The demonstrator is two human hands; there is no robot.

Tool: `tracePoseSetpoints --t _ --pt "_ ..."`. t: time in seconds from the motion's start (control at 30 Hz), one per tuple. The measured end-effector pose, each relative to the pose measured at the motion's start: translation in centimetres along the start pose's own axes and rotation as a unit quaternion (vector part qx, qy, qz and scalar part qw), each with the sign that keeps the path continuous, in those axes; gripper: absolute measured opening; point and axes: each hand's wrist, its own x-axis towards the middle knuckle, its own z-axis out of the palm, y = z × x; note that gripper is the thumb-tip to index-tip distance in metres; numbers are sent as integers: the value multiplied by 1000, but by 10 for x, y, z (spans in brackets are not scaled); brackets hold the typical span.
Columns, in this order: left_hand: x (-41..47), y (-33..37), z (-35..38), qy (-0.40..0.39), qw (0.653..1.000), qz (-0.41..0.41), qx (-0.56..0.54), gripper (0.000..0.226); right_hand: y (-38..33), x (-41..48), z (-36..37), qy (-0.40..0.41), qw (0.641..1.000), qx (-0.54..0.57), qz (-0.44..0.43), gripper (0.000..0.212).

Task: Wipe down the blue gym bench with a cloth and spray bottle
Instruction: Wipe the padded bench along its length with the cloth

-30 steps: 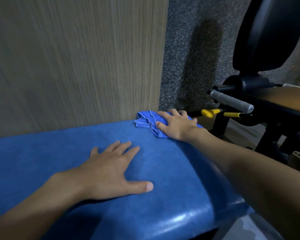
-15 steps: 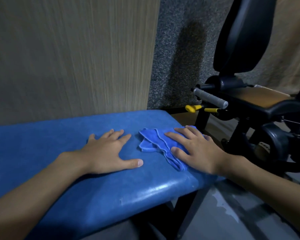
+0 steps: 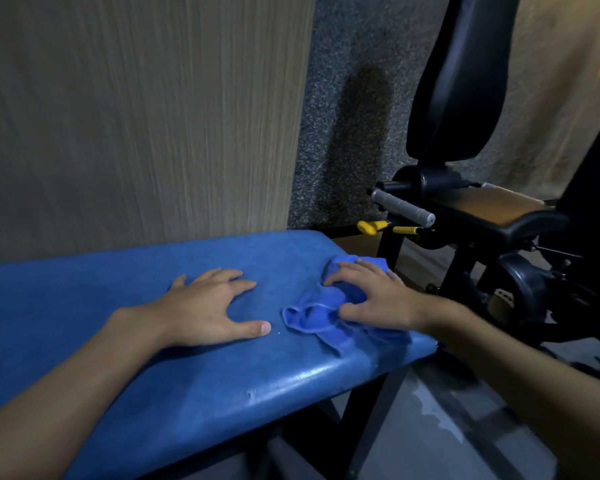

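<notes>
Cloth (image 3: 317, 318) has swept back from the wall corner to the worktop's (image 3: 84, 306) right end and is now bunched up. That end looks covered; the stretch to its left is probably next. Right hand (image 3: 373, 301) has its fingers curled, gripping the cloth and pressing it down. Left hand (image 3: 207, 308) lies splayed flat on the worktop just left of the cloth, holding nothing. No spray bottle in view.

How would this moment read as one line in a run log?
phase: wipe | left hand: flat on blue bench | right hand: grips bunched blue cloth near its right end
</notes>
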Motion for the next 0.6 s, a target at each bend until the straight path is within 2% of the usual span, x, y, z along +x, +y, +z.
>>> tracePoseSetpoints --t 0.07,0.1,0.13,0.2,0.23,0.3,0.37,0.43,0.47,0.5,0.53,0.6 --pt "-1 -1 0 -2 1000 1 -2 128 0 1 -14 -32 998 58 0 31" --pt "-1 0 0 2 1000 1 -3 125 -3 4 -14 -4 997 75 24 28" --pt "-1 0 0 5 1000 1 -7 122 -8 9 -9 36 995 75 59 36" --pt "-1 -1 1 5 1000 2 -21 124 -18 19 9 74 990 10 124 67" --pt "-2 -2 2 5 1000 4 -26 128 -22 21 18 73 989 -33 128 75" --pt "-2 -4 3 4 999 6 -32 132 -19 19 23 76 991 -73 81 75" --pt "-3 -5 3 2 999 4 -32 126 -7 13 7 21 997 -74 -10 74" --pt "-3 -5 2 1 999 4 -35 126 8 6 -18 -100 990 -65 -71 75" --pt "-3 -5 2 1 999 6 -36 130 14 3 -26 -136 986 -39 -85 72" --pt "-2 -5 2 2 999 8 -37 133 17 3 -28 -126 988 3 -92 63" --pt "-1 -5 2 3 999 8 -37 134 17 4 -24 -75 993 39 -85 54" --pt "-1 -5 2 3 999 7 -38 133 9 8 -2 39 998 50 -11 58"
